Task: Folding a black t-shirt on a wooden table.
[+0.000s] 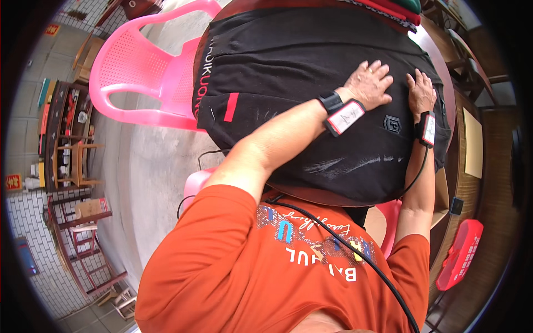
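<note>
A black cloth garment point(291, 54) lies spread over a round wooden table point(308, 199), covering most of its top. It bears a small dark badge point(392, 124), a red patch point(231, 107), lettering along its left edge and whitish smears near the front. My left hand point(368, 85) rests palm down on the cloth with fingers spread, right of the middle. Close to the garment's right edge, my right hand point(421, 93) also presses flat on the fabric, fingers slightly apart. Neither hand grips anything. Each wrist wears a black strap with a labelled device.
Folded red and green cloths point(399, 10) are piled at the table's far edge. A pink plastic chair point(137, 75) stands to the left. Black cable point(345, 245) crosses my chest. On the right are a wooden cabinet point(454, 166) and a red plastic item point(460, 254).
</note>
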A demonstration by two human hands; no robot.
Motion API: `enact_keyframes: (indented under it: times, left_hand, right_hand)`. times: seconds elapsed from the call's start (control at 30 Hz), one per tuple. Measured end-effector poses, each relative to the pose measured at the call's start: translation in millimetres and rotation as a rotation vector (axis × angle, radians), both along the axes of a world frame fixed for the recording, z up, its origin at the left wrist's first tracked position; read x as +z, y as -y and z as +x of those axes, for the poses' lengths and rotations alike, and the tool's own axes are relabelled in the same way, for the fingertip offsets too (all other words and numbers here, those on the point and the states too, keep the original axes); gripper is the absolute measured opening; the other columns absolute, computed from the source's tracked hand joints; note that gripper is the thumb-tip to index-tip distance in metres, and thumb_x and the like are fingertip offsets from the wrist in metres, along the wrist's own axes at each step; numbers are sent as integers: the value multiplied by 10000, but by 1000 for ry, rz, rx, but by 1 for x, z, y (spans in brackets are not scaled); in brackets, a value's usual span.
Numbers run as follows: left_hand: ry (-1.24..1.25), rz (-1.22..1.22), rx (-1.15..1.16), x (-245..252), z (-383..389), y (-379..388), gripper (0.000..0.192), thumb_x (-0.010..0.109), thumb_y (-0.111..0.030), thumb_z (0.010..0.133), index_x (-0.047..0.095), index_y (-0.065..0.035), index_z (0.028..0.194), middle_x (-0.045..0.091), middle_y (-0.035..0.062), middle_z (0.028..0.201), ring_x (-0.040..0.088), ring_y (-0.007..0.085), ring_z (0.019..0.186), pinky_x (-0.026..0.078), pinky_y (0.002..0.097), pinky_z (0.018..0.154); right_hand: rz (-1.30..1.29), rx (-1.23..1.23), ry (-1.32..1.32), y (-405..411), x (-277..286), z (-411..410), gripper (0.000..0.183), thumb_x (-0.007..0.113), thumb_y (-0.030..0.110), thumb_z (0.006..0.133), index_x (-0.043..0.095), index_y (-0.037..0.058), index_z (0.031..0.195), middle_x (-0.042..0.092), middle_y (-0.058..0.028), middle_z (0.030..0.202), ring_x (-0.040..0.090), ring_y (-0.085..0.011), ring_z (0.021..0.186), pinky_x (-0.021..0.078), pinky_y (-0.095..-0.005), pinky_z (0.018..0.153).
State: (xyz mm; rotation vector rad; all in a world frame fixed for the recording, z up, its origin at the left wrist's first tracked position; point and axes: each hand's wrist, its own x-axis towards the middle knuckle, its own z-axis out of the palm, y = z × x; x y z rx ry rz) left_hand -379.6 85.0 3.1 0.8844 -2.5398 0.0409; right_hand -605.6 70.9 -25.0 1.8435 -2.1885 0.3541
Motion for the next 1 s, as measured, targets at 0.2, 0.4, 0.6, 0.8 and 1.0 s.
enact_keyframes:
  times: [0.2,0.4,0.6,0.8,1.0]
  left_hand:
    - [88,233,135,6,17,-5,628,465,-514,880,381,-150,1386,305,156,1454,231,327,1370,164,486,1106]
    - [100,173,381,-1,98,19,649,447,-533,869,390,-130,1376,330,148,1445,259,313,1360,182,472,1094]
    - [100,185,616,-6,195,23,728,455,-590,845,426,-41,1322,437,169,1329,383,292,1264,258,421,1047]
    - [193,165,864,-12,253,37,815,368,-703,827,383,-108,1384,364,229,1400,325,350,1314,232,474,1055]
    - [188,189,902,-6,275,43,751,410,-685,825,437,-150,1352,382,133,1415,335,330,1311,252,539,1037]
  right_hand:
    - [-16,12,0,5,-2,-3,566,351,509,931,461,120,1327,430,-133,1386,355,-309,1310,284,-512,1039]
    - [-10,10,-13,4,-6,-7,554,343,506,931,471,137,1324,441,-128,1378,365,-297,1305,289,-502,1035]
    - [-14,39,-40,14,-13,-8,553,333,502,933,477,138,1323,449,-125,1370,375,-276,1299,309,-479,1021]
    - [-9,33,-43,11,-14,-18,546,334,498,935,482,135,1316,452,-119,1367,380,-269,1295,318,-476,1014]
    - [-31,109,-137,18,-26,-30,524,344,482,939,501,129,1293,469,-121,1347,395,-272,1281,344,-480,987]
